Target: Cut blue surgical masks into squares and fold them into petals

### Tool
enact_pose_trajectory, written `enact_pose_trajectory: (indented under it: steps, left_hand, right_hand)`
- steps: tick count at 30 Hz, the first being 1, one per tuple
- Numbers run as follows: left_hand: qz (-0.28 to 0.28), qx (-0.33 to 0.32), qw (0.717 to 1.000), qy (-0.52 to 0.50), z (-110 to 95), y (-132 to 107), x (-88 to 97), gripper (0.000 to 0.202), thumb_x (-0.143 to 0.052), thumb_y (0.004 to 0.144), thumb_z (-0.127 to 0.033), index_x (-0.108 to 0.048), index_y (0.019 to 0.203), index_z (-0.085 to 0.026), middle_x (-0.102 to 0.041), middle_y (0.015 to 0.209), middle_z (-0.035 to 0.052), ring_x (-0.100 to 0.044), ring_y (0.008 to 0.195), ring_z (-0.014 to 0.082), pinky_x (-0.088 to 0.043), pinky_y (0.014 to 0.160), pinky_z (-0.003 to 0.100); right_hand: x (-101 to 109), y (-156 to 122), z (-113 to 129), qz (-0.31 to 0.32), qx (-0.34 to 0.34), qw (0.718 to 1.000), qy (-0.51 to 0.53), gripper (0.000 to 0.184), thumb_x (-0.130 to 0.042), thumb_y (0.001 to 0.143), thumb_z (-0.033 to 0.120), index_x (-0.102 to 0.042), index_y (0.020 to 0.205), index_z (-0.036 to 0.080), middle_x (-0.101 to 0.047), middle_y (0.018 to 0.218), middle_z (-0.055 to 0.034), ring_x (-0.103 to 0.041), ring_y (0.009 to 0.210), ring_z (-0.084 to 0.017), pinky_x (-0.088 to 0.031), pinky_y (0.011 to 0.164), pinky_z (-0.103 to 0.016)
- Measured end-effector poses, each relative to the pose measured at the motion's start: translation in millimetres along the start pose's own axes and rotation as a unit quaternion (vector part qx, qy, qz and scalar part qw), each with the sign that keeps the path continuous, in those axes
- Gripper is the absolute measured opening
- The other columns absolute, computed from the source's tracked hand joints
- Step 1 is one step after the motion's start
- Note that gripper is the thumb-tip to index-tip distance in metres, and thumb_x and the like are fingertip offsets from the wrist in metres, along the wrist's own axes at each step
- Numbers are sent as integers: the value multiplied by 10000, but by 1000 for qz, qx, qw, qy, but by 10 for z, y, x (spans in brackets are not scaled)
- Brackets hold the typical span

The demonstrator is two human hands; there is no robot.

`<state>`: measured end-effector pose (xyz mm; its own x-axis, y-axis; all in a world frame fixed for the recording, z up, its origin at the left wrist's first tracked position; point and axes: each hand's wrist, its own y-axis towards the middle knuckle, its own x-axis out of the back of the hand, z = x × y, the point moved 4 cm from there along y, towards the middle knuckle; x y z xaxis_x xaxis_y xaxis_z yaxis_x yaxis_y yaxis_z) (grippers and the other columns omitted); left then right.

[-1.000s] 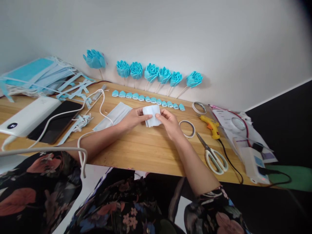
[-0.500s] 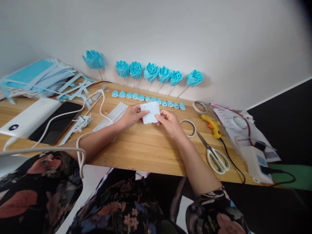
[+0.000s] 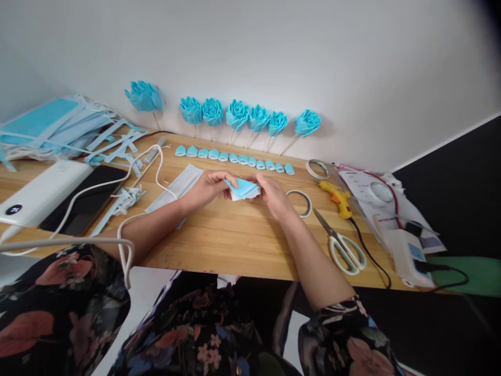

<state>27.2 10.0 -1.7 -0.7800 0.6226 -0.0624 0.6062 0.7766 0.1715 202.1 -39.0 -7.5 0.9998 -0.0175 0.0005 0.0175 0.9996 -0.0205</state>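
Between my two hands, above the wooden table, is a square piece of mask fabric (image 3: 245, 188), its top corner folded over so a blue side shows above the white one. My left hand (image 3: 213, 187) pinches its left edge with the thumb on top. At the right edge, my right hand (image 3: 273, 194) has its fingers closed on the fabric. Beyond the hands runs a row of small folded blue petals (image 3: 223, 156). By my left forearm lies a flat pale face mask (image 3: 178, 187).
Several blue fabric roses (image 3: 237, 115) on sticks lean on the wall. To the right lie tape rolls (image 3: 299, 202), scissors (image 3: 340, 245), a yellow glue gun (image 3: 336, 197) and a power strip (image 3: 407, 258). Leftward are stacked masks (image 3: 50, 125), a phone (image 3: 84, 201), a power bank (image 3: 45, 190) and a cable (image 3: 92, 184).
The fabric square was flat with its white side showing; now its upper part is folded down toward me and blue shows. My right hand has moved up along the edge.
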Motion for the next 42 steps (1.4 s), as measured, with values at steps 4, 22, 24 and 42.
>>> enact_pose_trajectory:
  steps: [4, 22, 24, 42]
  left_hand:
    - [14, -5, 999, 42, 17, -4, -23, 150, -667, 824, -296, -721, 748, -179, -669, 709, 30, -591, 643, 145, -490, 678, 299]
    - [-55, 70, 994, 67, 113, 69, 72, 380, -789, 690, -496, -634, 746, -153, -617, 576, -1, -546, 544, 115, -438, 569, 250]
    - [-74, 72, 993, 56, 106, 70, 105, 365, -794, 686, -472, -626, 746, -154, -615, 564, -5, -537, 533, 108, -427, 566, 243]
    - [-46, 78, 995, 40, 121, 24, 13, 391, -768, 733, -521, -657, 719, -146, -617, 589, 13, -543, 559, 118, -436, 571, 251]
  right_hand:
    - [-36, -9, -5, 15, 19, 996, -84, 421, -747, 728, 612, -681, 721, 196, -621, 668, 0, -531, 630, -143, -446, 610, -276]
    - [92, 14, 27, -55, 77, 981, -167, 435, -731, 769, 599, -667, 681, 177, -621, 599, 7, -464, 541, -105, -344, 529, -243]
    - [179, 30, 35, -83, 86, 981, -153, 440, -720, 783, 609, -656, 682, 185, -614, 595, 7, -474, 542, -108, -367, 539, -245]
    - [32, 32, -35, -3, 101, 988, -120, 293, -712, 814, 473, -744, 855, 184, -710, 778, -17, -612, 706, -151, -488, 694, -291]
